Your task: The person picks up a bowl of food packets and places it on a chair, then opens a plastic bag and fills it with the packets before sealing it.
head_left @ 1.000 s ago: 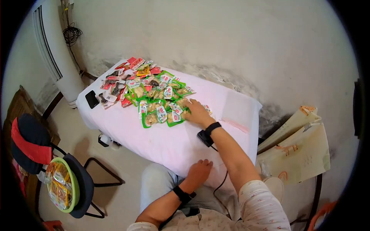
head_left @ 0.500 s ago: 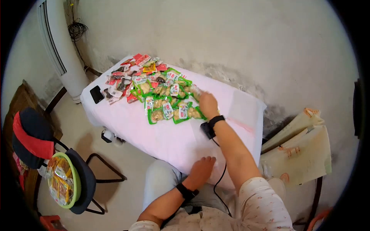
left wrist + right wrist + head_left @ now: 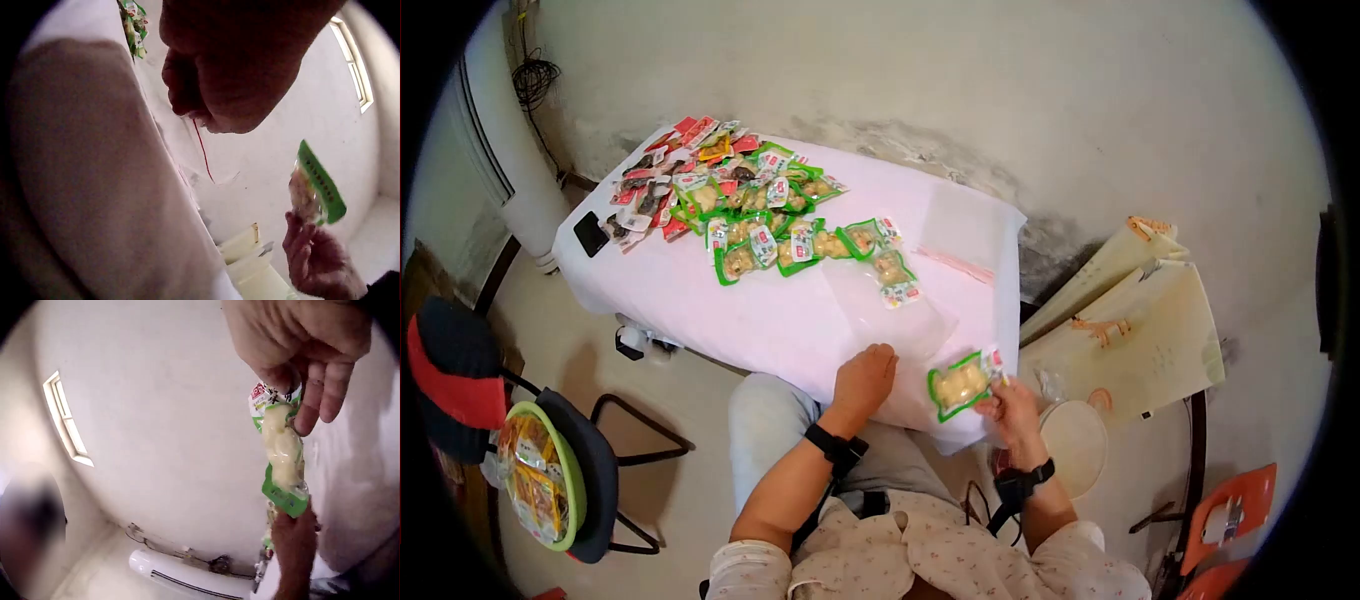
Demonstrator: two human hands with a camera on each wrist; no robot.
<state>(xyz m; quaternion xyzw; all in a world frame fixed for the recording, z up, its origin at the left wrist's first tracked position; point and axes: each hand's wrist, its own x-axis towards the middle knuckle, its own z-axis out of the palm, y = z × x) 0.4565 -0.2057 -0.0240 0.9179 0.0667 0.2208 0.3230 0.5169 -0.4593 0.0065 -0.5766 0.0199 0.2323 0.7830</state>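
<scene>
My right hand [image 3: 1012, 408] pinches a green-edged, clear-fronted snack packet [image 3: 960, 385] by its printed end, above the table's near right corner. Pale, lumpy food shows through this packet [image 3: 282, 447] in the right wrist view. My left hand [image 3: 866, 380] is at the table's near edge, its fingers curled. From those fingers runs the red line of a clear zip bag [image 3: 205, 153], which they pinch in the left wrist view. That see-through bag [image 3: 890, 318] spreads over the white cloth. Two similar packets [image 3: 892, 268] lie just beyond it.
Green packets [image 3: 745, 255] and red packets [image 3: 665, 190] cover the far left of the table. Clear bags [image 3: 970, 230] with pink strips lie at the right, a phone [image 3: 590, 235] at the left. A chair [image 3: 605, 480] holds a green basin [image 3: 578, 500] of packets.
My right hand has picked a green packet off the pile's right side and brought it back toward my body. The left hand stays near the table edge. The view has shifted to the right.
</scene>
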